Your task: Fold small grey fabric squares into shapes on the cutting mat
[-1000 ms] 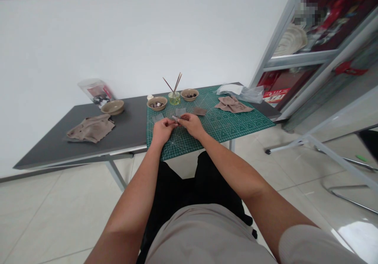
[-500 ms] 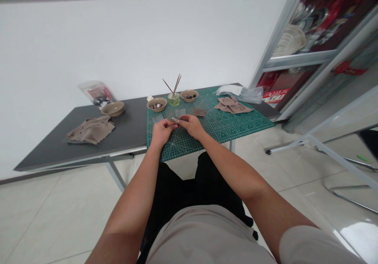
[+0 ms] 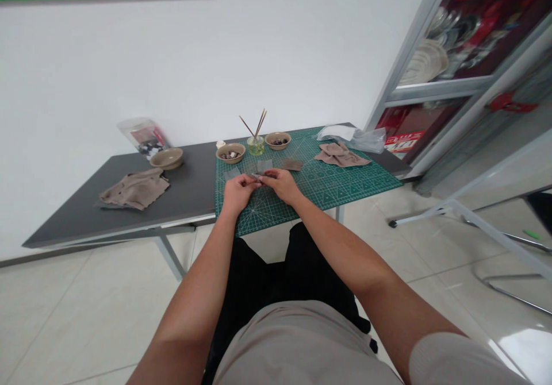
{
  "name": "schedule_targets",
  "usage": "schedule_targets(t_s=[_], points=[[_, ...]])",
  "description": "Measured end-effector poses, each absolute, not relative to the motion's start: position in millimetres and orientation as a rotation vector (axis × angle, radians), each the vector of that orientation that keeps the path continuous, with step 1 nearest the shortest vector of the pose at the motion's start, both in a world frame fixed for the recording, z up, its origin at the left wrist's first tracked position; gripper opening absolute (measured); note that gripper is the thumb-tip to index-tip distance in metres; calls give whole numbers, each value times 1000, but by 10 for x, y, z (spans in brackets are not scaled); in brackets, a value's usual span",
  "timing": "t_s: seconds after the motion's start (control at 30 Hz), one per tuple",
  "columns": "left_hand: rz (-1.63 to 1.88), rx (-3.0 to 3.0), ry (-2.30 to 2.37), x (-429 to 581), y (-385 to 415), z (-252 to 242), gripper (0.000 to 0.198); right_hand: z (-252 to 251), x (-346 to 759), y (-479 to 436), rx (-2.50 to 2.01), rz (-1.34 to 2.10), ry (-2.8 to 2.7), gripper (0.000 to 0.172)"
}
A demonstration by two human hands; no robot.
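My left hand (image 3: 236, 194) and my right hand (image 3: 282, 185) meet above the green cutting mat (image 3: 267, 212), their fingers closed. Pinched between the fingertips of both is a small greyish piece (image 3: 257, 176), too small and covered to name. Just beyond my hands lie small grey sheets (image 3: 264, 165), and a brown square sheet (image 3: 292, 164) rests past my right hand. Behind them stand a bowl of small dark and pale pieces (image 3: 230, 153), a glass jar (image 3: 256, 145) of yellowish liquid with thin sticks in it, and a second bowl (image 3: 278, 140) with dark pieces.
To the right a brown cloth (image 3: 341, 154) lies crumpled before a clear plastic bag (image 3: 360, 138). On the dark table (image 3: 86, 184) at left are another brown cloth (image 3: 135, 188), a bowl (image 3: 167, 158) and a transparent container (image 3: 142, 135). The wall stands close behind.
The whole view has shifted very slightly. Both hands stay together over the mat with the small piece between them, the fingers almost unmoved.
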State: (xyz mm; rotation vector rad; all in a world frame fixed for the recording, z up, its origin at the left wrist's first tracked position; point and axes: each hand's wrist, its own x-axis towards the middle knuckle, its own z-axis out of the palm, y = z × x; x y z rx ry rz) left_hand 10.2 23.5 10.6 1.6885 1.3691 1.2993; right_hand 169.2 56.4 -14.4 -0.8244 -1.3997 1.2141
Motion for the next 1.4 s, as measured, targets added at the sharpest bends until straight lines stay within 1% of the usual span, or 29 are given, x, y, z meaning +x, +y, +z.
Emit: schedule_targets(t_s=[0.37, 0.5, 0.67, 0.8, 0.93, 1.13, 1.4], points=[[1317, 1705, 1349, 106, 250, 79, 11, -108, 1700, 542, -752, 1290, -1353, 28], [1376, 1647, 1352, 102, 262, 67, 11, -96, 1708, 535, -746, 1320, -1351, 28], [1384, 1571, 1258, 119, 273, 27, 24, -101, 1682, 564, -718, 1375, -1196, 36], [1373, 1635, 1325, 126, 270, 26, 19, -90, 1672, 568, -724, 1395, -1227, 36], [1418, 1795, 1369, 105, 265, 59, 10, -91, 1691, 563, -766, 1343, -1290, 34], [1377, 1872, 1428, 110, 236, 76, 11, -137, 1689, 585, -815, 1241, -1388, 35], [1367, 1918, 1501, 125, 211, 62, 8, -114, 1685, 575, -794, 1292, -1328, 41]])
